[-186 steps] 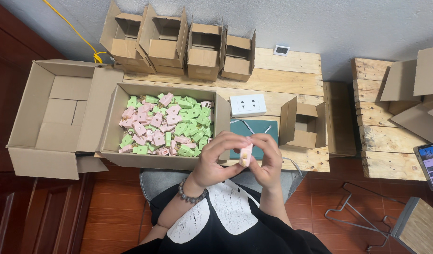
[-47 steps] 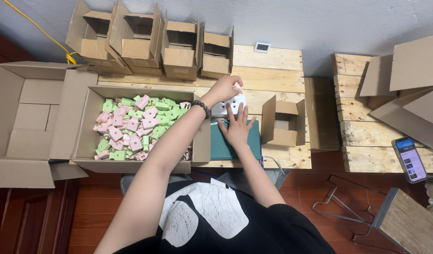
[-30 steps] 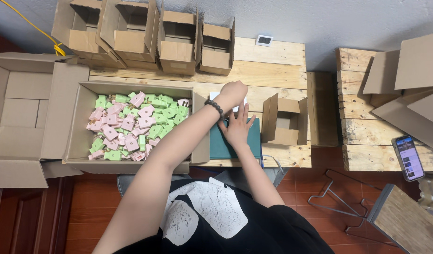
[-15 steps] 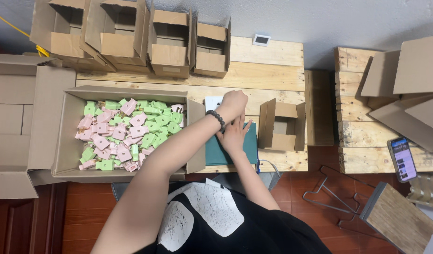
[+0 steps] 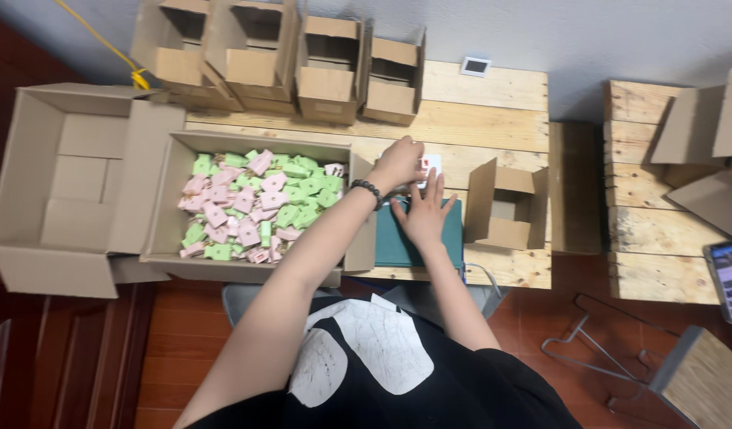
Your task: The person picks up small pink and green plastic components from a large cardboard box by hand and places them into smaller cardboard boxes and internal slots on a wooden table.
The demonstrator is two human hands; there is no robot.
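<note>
My left hand [image 5: 398, 163], a bead bracelet on its wrist, reaches over the wooden table [image 5: 493, 131] and curls its fingers around a small white piece [image 5: 431, 164] lying just beyond a teal mat [image 5: 391, 245]. My right hand [image 5: 422, 211] lies flat on the mat with fingers spread, fingertips next to the white piece. Left of the hands stands a wide cardboard box [image 5: 163, 208] full of pink and green pieces [image 5: 255, 205]. Right of them, a small open cardboard box [image 5: 505, 208] lies on its side.
A large empty carton [image 5: 80, 179] sits at the far left. Several small open boxes [image 5: 326, 67] line the table's back edge beside a small white device [image 5: 476, 66]. A second pallet table [image 5: 652, 199] with cardboard and a phone [image 5: 730, 280] is at right; a stool [image 5: 692, 381] stands below.
Six seconds ago both hands held a small piece near my chest. Since then they reached out to the white piece on the table and have stayed there.
</note>
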